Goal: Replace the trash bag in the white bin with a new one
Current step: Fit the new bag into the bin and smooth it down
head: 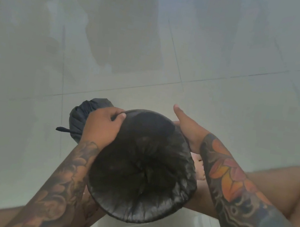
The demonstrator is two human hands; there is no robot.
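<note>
Both hands are fitting the new bag: our left hand is pinching its far-left rim, our right hand is pressing straight-fingered on the right; next we are seating it evenly

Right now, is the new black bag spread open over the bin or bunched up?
Spread open: the black bag lines the round opening, its edge stretched around the rim.

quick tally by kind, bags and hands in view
black trash bags: 2, the new bag lining the bin and the tied full bag on the floor
hands: 2, left hand and right hand
total: 4
</note>
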